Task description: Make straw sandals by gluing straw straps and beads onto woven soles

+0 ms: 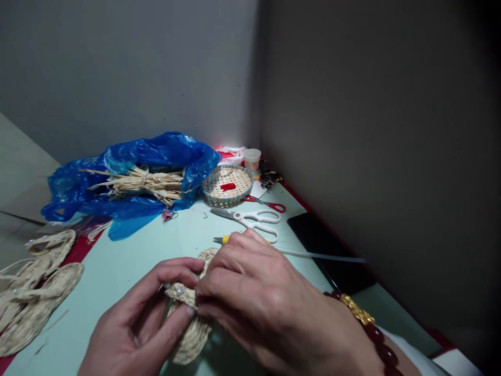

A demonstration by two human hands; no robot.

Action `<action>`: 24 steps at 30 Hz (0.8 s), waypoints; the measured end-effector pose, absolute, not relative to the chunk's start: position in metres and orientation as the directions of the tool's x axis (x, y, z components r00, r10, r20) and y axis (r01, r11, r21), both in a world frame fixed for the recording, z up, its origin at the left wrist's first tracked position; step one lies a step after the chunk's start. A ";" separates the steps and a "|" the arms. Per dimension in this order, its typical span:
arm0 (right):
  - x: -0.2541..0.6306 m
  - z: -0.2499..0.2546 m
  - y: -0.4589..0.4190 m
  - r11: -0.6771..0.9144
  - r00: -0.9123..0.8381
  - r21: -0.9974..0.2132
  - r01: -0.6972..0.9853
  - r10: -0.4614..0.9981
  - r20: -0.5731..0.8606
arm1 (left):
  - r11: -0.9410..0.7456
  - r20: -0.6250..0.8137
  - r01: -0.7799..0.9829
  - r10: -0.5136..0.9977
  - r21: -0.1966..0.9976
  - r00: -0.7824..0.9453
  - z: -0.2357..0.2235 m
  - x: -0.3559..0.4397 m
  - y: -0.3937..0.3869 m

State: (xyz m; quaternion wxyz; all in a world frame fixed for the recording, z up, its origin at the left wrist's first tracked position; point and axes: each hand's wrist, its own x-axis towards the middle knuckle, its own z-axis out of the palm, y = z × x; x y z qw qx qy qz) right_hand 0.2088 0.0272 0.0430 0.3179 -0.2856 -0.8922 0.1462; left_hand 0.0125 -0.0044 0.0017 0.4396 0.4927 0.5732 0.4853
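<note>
Between my hands is a small woven straw sandal (192,342), its toe and heel showing above and below my fingers. A shiny bead sits on its strap (180,290). My left hand (146,313) grips the strap from the left, thumb below and fingers above. From the right, my right hand (250,292) has its fingers pinched together at the strap's other side. Its fingertips are hidden, so whether they hold anything besides the sandal cannot be seen. A dark red bead bracelet with a gold piece circles my right wrist.
Finished-looking straw sandals (50,292) lie at the left edge. Dried straw (144,183) rests in a blue plastic bag (168,146). Beyond my hands are a woven basket (219,196), white scissors (250,216), red scissors (274,205), a paper cup (252,161) and a black phone (332,256). Walls border the table.
</note>
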 end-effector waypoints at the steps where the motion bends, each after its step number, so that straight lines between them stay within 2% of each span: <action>1: 0.208 0.042 0.029 0.795 -0.641 -0.443 0.413 0.600 0.479 | 0.032 -0.013 0.145 0.991 0.989 -0.132 0.001 0.013 -0.004; 7: 0.208 0.037 0.035 0.781 -0.650 -0.491 0.386 0.608 0.455 | -0.019 0.046 0.182 0.988 0.983 -0.150 0.003 0.016 -0.002; 24: 0.211 0.036 0.037 0.725 -0.569 -0.629 0.282 0.654 0.499 | 0.031 -0.002 0.142 0.979 0.989 -0.203 0.009 0.020 0.002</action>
